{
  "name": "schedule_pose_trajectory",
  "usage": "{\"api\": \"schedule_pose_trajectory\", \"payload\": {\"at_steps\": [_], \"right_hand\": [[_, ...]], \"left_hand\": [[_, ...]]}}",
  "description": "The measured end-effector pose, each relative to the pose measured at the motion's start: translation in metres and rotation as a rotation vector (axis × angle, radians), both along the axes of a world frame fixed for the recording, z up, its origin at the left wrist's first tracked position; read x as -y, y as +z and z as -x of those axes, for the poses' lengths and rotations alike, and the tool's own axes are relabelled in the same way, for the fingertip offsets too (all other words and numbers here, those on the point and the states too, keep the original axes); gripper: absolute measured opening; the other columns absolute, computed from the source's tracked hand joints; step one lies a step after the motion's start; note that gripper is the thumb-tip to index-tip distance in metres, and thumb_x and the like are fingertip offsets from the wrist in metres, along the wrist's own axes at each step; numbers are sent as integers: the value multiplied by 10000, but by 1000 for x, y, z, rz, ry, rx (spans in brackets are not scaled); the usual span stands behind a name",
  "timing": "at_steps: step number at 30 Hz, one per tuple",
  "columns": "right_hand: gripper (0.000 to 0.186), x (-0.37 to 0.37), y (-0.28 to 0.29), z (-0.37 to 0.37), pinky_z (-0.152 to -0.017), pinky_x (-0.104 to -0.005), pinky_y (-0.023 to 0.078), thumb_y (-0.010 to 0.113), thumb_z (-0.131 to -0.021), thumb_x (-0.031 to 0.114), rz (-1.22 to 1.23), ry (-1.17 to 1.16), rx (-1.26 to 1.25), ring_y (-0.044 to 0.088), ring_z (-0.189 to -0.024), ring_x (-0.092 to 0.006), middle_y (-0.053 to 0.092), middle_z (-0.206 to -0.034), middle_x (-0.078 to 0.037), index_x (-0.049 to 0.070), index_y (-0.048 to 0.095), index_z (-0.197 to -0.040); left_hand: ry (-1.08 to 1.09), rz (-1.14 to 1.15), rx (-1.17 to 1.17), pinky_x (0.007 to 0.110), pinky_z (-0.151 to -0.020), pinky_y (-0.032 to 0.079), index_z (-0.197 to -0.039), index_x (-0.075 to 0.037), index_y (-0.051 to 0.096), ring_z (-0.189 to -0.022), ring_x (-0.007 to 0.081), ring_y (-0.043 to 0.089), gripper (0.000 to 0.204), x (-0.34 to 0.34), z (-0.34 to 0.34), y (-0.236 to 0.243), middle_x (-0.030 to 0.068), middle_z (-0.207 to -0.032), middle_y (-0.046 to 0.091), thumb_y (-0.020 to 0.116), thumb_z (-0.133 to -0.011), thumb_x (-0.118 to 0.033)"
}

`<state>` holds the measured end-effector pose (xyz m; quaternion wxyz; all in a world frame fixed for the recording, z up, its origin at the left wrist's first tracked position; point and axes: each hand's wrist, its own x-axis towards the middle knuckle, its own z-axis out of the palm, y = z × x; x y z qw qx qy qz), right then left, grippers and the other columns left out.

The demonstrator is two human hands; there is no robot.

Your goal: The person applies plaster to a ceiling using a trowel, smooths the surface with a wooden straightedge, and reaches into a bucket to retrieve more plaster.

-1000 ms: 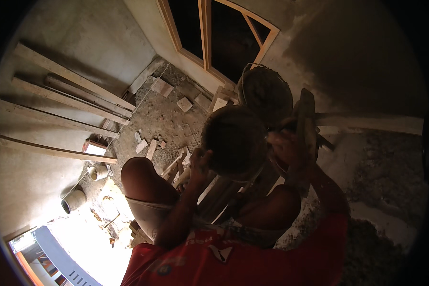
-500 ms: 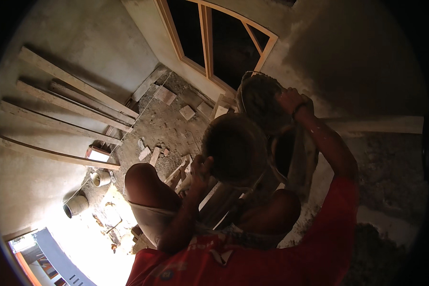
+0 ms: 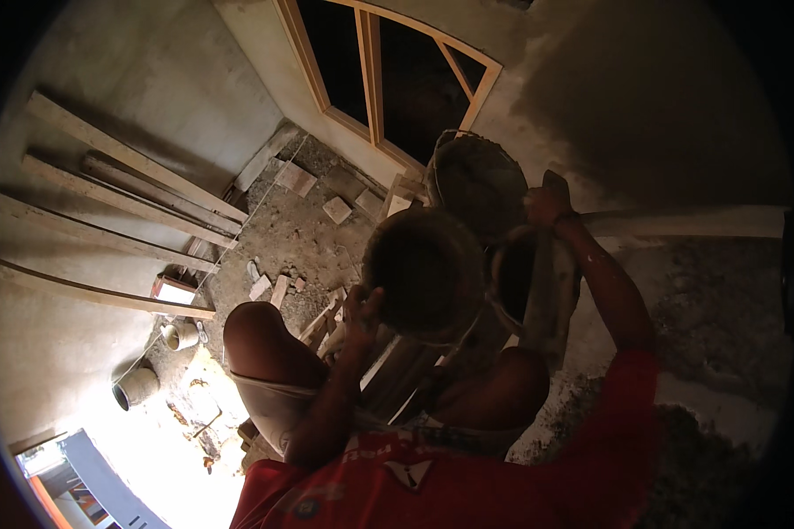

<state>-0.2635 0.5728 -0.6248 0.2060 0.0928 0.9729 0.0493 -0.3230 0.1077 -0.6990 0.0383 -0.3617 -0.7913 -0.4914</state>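
Observation:
My left hand [image 3: 362,316] is closed on the near left rim of a dark round bucket [image 3: 423,275], whose shadowed inside I cannot make out. Behind it stands a second bucket [image 3: 478,181] with a wire handle and grey, mortar-like stuff inside. My right hand [image 3: 549,204] is right of that second bucket, its fingers curled around what looks like the upper end of a wooden board [image 3: 551,295]. The board slants down across a third dark bucket [image 3: 513,280]. Dim light hides the exact grip of the right fingers.
Long wooden planks [image 3: 123,216] lean against the left wall. Brick pieces [image 3: 336,210] and rubble lie on the dirt floor beneath a string line. Two more buckets [image 3: 138,388] lie by the bright opening at lower left. A wooden window frame [image 3: 370,79] is set in the wall ahead.
My right hand has left the second bucket's inner rim and moved slightly right, onto the board's upper end. The left hand stays at the near bucket. The whole view has shifted slightly.

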Motion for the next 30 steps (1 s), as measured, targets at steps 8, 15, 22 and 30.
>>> {"api": "schedule_pose_trajectory", "payload": {"at_steps": [8, 15, 22, 30], "right_hand": [[244, 56, 10, 32, -791, -371, 510, 590, -786, 277, 433, -517, 54, 628, -915, -299, 653, -929, -105, 79, 666, -906], [245, 71, 10, 43, -673, -367, 493, 588, -813, 235, 666, -652, 19, 628, -682, -247, 635, -740, -133, 9, 645, -889], [226, 65, 2, 37, -459, -318, 400, 591, -860, 242, 937, -902, -51, 487, -508, -142, 506, -607, -35, 18, 616, -867], [247, 68, 23, 28, -428, -278, 360, 600, -859, 263, 952, -857, -145, 443, -470, -99, 498, -587, -12, 18, 621, -887]], "left_hand": [[-23, 13, 719, 371, -747, 382, -1117, -119, 507, -871, 267, 448, 333, 16, -6, -33, 143, -981, 453, 537, -787, -85], [-98, 75, 383, 458, -873, 367, -1294, -147, 524, -999, 387, 443, 530, 21, -9, -35, 236, -1147, 437, 485, -775, -50], [-119, 88, 462, 448, -882, 372, -1309, -152, 510, -1009, 382, 443, 507, 16, -10, -27, 235, -1169, 433, 467, -812, -61], [-127, 20, 103, 395, -715, 384, -1247, -152, 550, -826, 302, 444, 419, 14, -4, -18, 159, -948, 423, 510, -831, -121]]}}
